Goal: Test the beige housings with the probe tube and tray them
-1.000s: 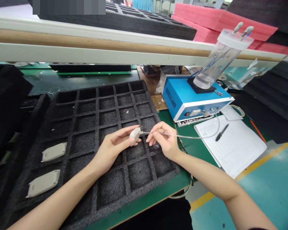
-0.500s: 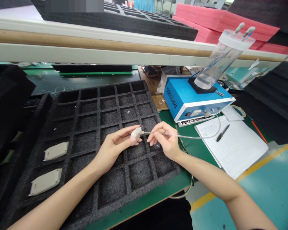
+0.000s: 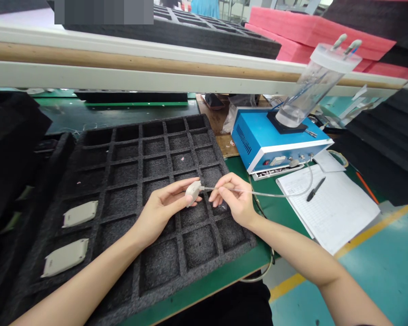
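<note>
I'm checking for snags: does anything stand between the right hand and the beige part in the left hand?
Nothing visible blocks it; only the clear tube held in the right hand spans the gap to the beige part.

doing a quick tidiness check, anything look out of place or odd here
Yes: a tiny red bit lies in a pocket of the tray, unlike the two cases there, so it looks stray. Small scraps lie on the wood by the blue box. The left hand's case shows nothing odd.
</note>
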`<state>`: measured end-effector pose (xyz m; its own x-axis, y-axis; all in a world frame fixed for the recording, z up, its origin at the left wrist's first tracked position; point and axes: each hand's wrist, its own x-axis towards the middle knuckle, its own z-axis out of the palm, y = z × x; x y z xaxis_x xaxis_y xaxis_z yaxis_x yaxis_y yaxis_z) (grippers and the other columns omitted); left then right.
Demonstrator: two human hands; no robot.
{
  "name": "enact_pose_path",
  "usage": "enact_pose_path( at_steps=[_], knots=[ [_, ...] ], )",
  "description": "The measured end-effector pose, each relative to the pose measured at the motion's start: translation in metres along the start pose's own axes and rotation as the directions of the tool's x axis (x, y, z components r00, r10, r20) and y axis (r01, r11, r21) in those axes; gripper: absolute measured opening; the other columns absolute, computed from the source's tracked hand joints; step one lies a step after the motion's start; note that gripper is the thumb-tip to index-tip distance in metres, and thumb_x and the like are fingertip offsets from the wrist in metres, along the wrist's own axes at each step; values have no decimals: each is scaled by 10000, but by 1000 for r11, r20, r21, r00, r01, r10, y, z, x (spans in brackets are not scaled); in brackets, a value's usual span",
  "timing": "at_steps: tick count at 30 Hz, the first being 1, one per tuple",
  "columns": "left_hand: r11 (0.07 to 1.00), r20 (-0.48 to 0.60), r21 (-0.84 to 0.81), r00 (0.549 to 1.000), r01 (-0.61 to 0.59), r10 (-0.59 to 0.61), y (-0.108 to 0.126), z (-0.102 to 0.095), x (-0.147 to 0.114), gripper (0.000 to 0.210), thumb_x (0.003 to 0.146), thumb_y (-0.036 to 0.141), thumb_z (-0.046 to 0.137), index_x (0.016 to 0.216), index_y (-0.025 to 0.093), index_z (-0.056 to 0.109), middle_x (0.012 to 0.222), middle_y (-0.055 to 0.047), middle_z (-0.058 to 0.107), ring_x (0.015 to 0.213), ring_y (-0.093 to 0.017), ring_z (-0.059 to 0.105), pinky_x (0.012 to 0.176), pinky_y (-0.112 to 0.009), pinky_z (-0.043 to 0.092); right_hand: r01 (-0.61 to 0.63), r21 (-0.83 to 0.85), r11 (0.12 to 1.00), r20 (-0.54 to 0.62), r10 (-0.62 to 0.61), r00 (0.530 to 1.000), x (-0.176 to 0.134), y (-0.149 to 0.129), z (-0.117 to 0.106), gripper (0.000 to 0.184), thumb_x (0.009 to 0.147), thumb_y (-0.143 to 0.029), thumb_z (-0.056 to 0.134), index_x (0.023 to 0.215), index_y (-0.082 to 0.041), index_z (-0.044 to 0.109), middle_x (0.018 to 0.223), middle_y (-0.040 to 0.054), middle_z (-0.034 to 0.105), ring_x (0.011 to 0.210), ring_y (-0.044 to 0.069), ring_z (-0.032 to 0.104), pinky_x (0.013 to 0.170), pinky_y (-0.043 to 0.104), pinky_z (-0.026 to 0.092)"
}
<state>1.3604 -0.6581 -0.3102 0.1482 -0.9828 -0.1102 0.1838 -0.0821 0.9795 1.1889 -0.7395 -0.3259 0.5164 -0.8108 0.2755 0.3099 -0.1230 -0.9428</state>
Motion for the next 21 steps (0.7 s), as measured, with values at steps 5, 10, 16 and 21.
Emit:
enact_pose_path(
  at_steps=[5, 10, 16, 21],
  knots=[
    [1000, -5, -2, 1000, -3, 3, -1, 0, -1, 417, 741, 353, 783, 1139, 253, 709, 988, -29, 748, 850, -164, 690, 793, -254, 532, -14, -8, 1000, 0, 14, 1000, 0, 0, 0, 123, 826, -283, 605, 792, -174, 559, 622, 8, 695, 460, 96, 591, 478, 210, 483],
    [1000, -2, 0, 1000, -3, 3, -1, -1, -1, 407, 745, 359, 779, 1135, 263, 711, 985, -24, 749, 851, -155, 689, 789, -241, 528, -5, -9, 1000, 0, 5, 1000, 1, 1, 0, 119, 829, -276, 601, 792, -171, 559, 624, 8, 695, 458, 93, 590, 478, 207, 481],
    [1000, 8, 3, 1000, -4, 4, -1, -2, -1, 398, 754, 360, 773, 1138, 277, 708, 993, -13, 748, 858, -146, 688, 793, -228, 523, 4, 5, 1000, 10, -4, 1000, 0, 1, -1, 75, 834, -233, 587, 805, -169, 562, 639, 10, 701, 467, 90, 595, 484, 200, 478],
    [1000, 12, 4, 1000, -7, 7, -2, -2, -2, 400, 754, 356, 775, 1140, 279, 707, 996, -12, 747, 862, -149, 690, 791, -228, 525, 1, 6, 1000, 9, -1, 1000, 1, 0, 0, 62, 826, -215, 583, 792, -170, 559, 624, 7, 697, 457, 91, 590, 479, 199, 474]
  ],
)
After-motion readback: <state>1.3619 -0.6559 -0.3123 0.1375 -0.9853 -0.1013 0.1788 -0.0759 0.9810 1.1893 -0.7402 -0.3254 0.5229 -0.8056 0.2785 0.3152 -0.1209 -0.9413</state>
